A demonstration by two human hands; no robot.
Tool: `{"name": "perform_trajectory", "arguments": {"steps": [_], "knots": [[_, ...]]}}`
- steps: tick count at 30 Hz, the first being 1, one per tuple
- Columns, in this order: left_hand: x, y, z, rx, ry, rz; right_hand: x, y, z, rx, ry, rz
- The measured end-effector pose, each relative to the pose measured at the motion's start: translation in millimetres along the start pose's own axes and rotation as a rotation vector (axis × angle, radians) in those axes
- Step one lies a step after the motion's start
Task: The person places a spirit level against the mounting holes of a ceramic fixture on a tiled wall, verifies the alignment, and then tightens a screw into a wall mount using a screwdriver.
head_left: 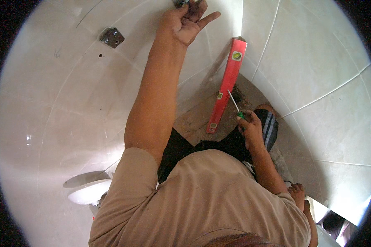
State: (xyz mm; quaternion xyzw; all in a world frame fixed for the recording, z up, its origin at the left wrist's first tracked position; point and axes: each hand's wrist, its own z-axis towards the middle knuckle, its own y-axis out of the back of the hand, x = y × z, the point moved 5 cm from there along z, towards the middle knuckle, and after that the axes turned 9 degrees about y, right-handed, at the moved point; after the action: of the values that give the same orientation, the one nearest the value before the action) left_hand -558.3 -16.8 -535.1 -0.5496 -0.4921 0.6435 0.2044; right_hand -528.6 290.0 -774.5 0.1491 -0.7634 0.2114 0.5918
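My left hand [190, 21] is raised against the tiled wall at the top edge, its thumb and fingers pinched on a small dark metal piece [180, 3]. The frame cuts that piece off, and its full shape is hidden. Low in front of my body, my right hand [250, 125] grips a screwdriver [234, 102] by its green handle. The thin shaft points up and left, overlapping a red spirit level [231, 76] in view. The level stands tilted in the wall corner. A metal bracket [112, 37] with holes sits on the wall left of my raised arm.
A small dark hole [100, 55] marks the left wall below the bracket. A white basin [88, 192] juts out at lower left. The right tiled wall [313, 78] stands close to my right knee. A dark opening [237, 97] shows on the floor behind the level.
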Motion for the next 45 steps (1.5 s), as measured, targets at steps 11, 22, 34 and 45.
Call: {"name": "perform_trajectory", "arguments": {"steps": [11,22,34,45], "knots": [[-108,88,32,0.171,-0.052,0.194,-39,-39,-27,0.150,-0.064,-0.089],[-70,86,16,0.624,0.149,-0.030,-83,-44,-67,0.168,-0.267,0.035],[-22,20,-34,0.468,0.132,-0.042,-33,-48,-90,0.149,-0.407,0.102],[-7,5,-51,0.316,0.121,-0.106,-52,-42,-92,0.101,-0.388,0.030]]}}
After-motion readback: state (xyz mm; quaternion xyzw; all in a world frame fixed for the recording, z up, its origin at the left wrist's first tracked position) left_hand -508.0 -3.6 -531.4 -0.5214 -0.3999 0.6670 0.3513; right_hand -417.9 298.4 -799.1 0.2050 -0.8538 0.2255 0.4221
